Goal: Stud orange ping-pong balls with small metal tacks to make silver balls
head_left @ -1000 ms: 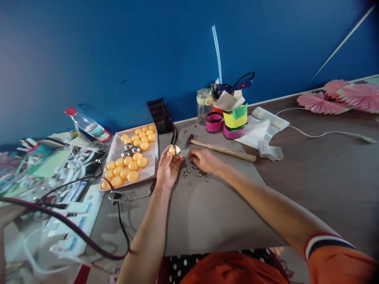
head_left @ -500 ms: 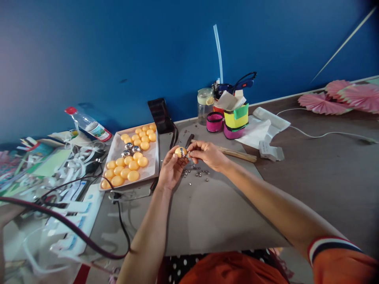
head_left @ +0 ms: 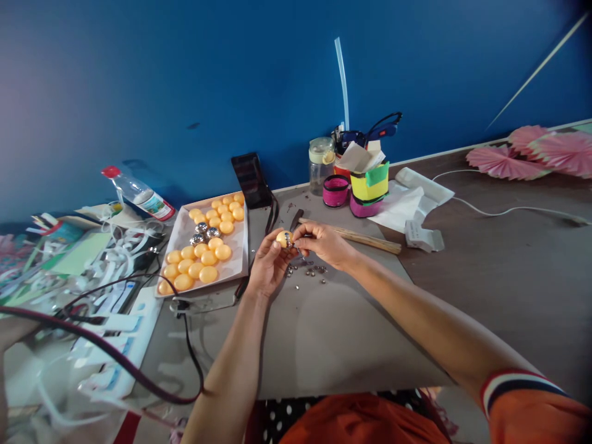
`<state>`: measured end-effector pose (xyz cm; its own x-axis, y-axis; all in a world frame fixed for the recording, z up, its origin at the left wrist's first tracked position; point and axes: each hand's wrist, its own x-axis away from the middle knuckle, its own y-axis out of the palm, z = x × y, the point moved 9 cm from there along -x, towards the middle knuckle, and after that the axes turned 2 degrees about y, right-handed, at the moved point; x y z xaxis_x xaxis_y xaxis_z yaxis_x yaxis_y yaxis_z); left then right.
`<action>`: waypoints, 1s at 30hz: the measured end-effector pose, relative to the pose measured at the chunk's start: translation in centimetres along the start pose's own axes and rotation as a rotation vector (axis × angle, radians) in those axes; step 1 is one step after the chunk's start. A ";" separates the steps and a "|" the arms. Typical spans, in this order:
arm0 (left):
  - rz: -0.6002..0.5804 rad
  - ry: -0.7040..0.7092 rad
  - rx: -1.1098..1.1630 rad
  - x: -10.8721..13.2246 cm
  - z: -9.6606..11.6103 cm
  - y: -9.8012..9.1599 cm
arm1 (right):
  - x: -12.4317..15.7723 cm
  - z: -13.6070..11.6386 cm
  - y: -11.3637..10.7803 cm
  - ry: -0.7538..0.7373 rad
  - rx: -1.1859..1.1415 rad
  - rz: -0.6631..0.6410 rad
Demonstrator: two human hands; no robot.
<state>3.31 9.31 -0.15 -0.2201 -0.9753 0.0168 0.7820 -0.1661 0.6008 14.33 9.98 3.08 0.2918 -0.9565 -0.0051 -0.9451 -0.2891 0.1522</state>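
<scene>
My left hand (head_left: 269, 264) is closed around an orange egg-shaped ball (head_left: 283, 238) with small shiny silver pieces across its right side. Thumb and forefinger of my right hand (head_left: 324, 243) are pinched together right at that studded side; whatever is between them is too small to make out. Just below both hands, several loose silver studs (head_left: 311, 272) lie scattered on the grey mat (head_left: 342, 333). Behind my right hand rests a hammer (head_left: 365, 239) with a wooden handle, partly hidden by the hand.
A shallow white box (head_left: 240, 254) at left holds several orange balls and silver-covered ones. Behind stand a dark phone-like panel (head_left: 252, 182), a glass jar (head_left: 320, 169) and a yellow-green container (head_left: 370, 185). Cables (head_left: 139, 370) and clutter fill the left; white paper (head_left: 402, 200) lies right.
The ball has turned slightly in my left hand, its silver pieces now further right. My right fingertips have moved in closer against it. The rest stays put.
</scene>
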 end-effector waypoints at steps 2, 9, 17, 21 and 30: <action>-0.002 -0.001 -0.006 0.0 0.0 0.0 | 0.0 0.1 -0.1 0.007 -0.001 -0.001; -0.015 -0.010 0.006 0.1 -0.1 0.3 | -0.3 0.5 -0.1 0.017 -0.052 -0.030; -0.010 -0.007 -0.010 0.1 -0.2 0.3 | -0.3 0.8 -0.1 0.033 -0.045 -0.025; 0.013 0.013 -0.019 0.1 -0.1 0.1 | -0.1 0.8 -0.1 0.037 -0.026 0.025; 0.010 0.052 -0.070 0.1 -0.2 0.1 | -0.3 1.7 -0.5 0.072 -0.057 0.091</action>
<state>3.47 9.16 -0.21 -0.1824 -0.9830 -0.0200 0.8231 -0.1638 0.5438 14.45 10.37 1.32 0.2169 -0.9728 0.0818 -0.9589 -0.1966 0.2046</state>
